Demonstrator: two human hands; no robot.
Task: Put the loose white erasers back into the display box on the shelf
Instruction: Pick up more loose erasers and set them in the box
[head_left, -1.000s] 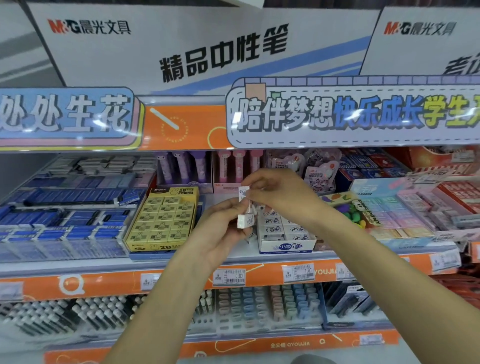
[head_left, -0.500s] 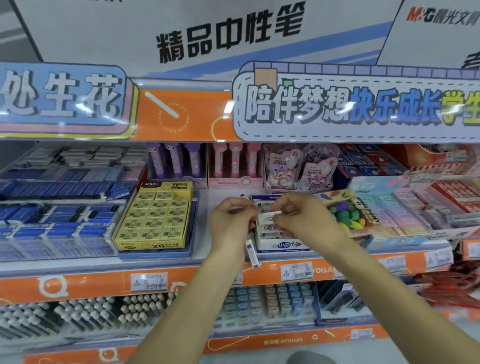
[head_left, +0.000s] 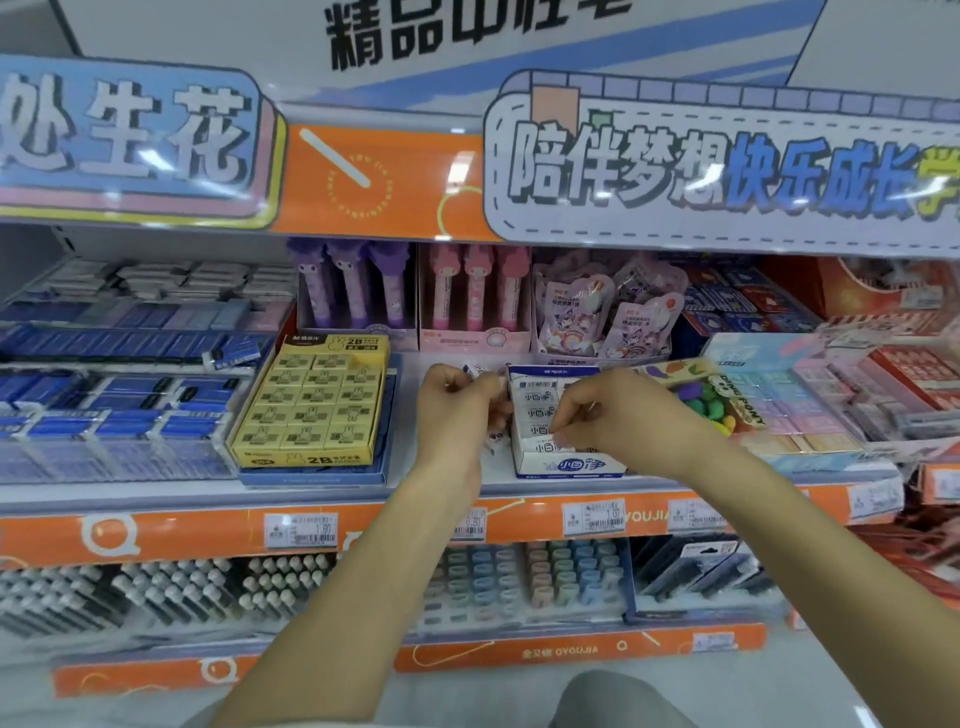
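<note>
The white display box (head_left: 569, 464) with blue lettering stands on the middle shelf, with rows of white erasers (head_left: 535, 411) lying in it. My right hand (head_left: 618, 415) is over the box, its fingertips pinched on a white eraser down among the rows; the fingers mostly hide that eraser. My left hand (head_left: 457, 410) hovers just left of the box, closed on loose white erasers. One eraser end (head_left: 475, 370) shows above the fingers and another (head_left: 493, 442) below them.
A yellow 2B eraser box (head_left: 311, 405) sits to the left, with blue eraser packs (head_left: 119, 410) beyond it. Right of the white box is a tray of colourful erasers (head_left: 711, 405) and pastel packs (head_left: 800, 410). Pen boxes (head_left: 467, 312) stand behind. An orange shelf edge (head_left: 395, 525) carries price tags.
My right hand has gone from holding an eraser up between both hands to lowering it into the box. My left hand stayed beside the box. The view has moved closer.
</note>
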